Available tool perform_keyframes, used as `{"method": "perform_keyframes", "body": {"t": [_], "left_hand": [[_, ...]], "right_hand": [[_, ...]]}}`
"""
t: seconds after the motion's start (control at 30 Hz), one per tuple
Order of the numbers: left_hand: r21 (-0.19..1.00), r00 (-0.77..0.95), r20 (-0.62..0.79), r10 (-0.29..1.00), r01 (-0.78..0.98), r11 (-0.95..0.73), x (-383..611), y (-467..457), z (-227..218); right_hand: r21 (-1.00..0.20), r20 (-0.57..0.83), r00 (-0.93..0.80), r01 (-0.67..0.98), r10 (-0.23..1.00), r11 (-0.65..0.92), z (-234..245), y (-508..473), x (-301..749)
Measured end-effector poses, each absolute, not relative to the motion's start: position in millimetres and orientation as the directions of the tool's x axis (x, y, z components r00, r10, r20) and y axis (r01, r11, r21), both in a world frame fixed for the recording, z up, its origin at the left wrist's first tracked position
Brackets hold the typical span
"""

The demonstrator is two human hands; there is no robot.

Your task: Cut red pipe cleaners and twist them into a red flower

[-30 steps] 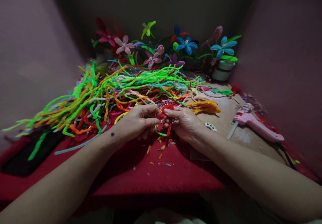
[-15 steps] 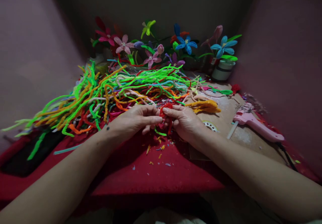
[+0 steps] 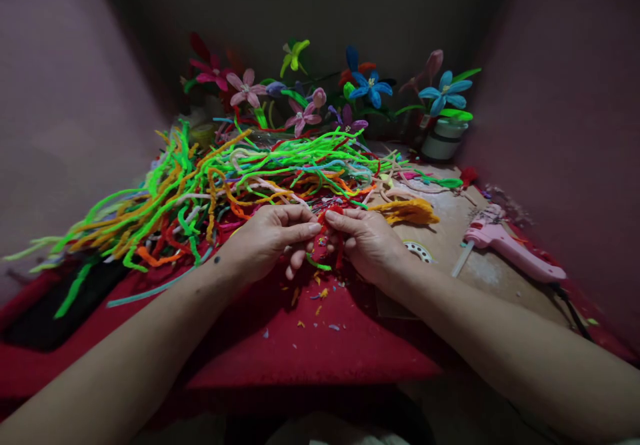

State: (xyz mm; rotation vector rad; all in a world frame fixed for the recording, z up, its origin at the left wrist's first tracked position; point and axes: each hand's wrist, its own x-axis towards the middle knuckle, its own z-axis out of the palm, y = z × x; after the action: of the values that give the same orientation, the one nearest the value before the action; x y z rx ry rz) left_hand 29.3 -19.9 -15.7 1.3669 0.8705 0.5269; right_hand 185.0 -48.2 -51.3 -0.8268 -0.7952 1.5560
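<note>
Between my two hands is a red pipe cleaner [image 3: 339,211], bent at the top, with a tail hanging below the right fingers. My right hand [image 3: 373,239] pinches it between thumb and forefinger. From the other side my left hand [image 3: 275,237] closes its thumb and forefinger on it too; part of the red piece is hidden by the fingers. Just under the hands lies a short green pipe cleaner piece [image 3: 319,264] on the red cloth [image 3: 320,345]. Behind them spreads a heap of pipe cleaners [image 3: 280,171] in green, orange, red and white.
Finished pipe cleaner flowers [image 3: 371,89] stand along the back. On the right, a pink glue gun [image 3: 515,251] rests on a cardboard sheet [image 3: 480,298], near an ochre bundle [image 3: 407,212] and a white jar [image 3: 444,139]. A black flat object [image 3: 55,318] lies at left.
My left hand has shifted slightly left and its lower fingers have spread downward. The red pipe cleaner's bend looks narrower, and more red cloth shows between the hands.
</note>
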Motion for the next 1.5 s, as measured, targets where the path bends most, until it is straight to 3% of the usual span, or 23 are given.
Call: {"method": "perform_keyframes", "body": {"t": [0.17,0.27,0.47,0.67,0.83,1.1,1.3,1.5], "left_hand": [[0.962,0.562,-0.196,0.803,0.270,0.046,30,-24,-12],[0.960,0.564,-0.220,0.796,0.272,0.073,30,-25,-11],[0.975,0.540,-0.217,0.813,0.164,0.151,30,-23,-13],[0.989,0.417,-0.142,0.898,0.107,0.107,30,-19,-8],[0.985,0.401,-0.126,0.907,0.159,0.067,29,-16,-4],[0.947,0.452,-0.053,0.890,0.305,-0.098,29,-24,-5],[0.945,0.455,-0.041,0.889,0.307,-0.113,34,-30,-7],[0.947,0.458,-0.047,0.888,0.302,-0.106,35,-33,-5]], "right_hand": [[-0.841,-0.106,0.000,-0.533,0.994,-0.089,-46,-50,183],[-0.844,-0.102,0.031,-0.531,0.994,-0.070,-43,-50,182],[-0.852,-0.099,-0.075,-0.509,0.992,-0.123,-44,-48,185],[-0.919,-0.128,-0.186,-0.347,0.974,-0.186,-44,-51,187],[-0.925,-0.059,-0.244,-0.351,0.968,-0.145,-45,-54,186],[-0.883,-0.011,0.014,-0.469,1.000,-0.004,-39,-55,184],[-0.941,0.082,0.129,-0.317,0.988,0.120,-37,-55,183],[-0.965,0.085,0.126,-0.238,0.988,0.113,-38,-57,183]]}}
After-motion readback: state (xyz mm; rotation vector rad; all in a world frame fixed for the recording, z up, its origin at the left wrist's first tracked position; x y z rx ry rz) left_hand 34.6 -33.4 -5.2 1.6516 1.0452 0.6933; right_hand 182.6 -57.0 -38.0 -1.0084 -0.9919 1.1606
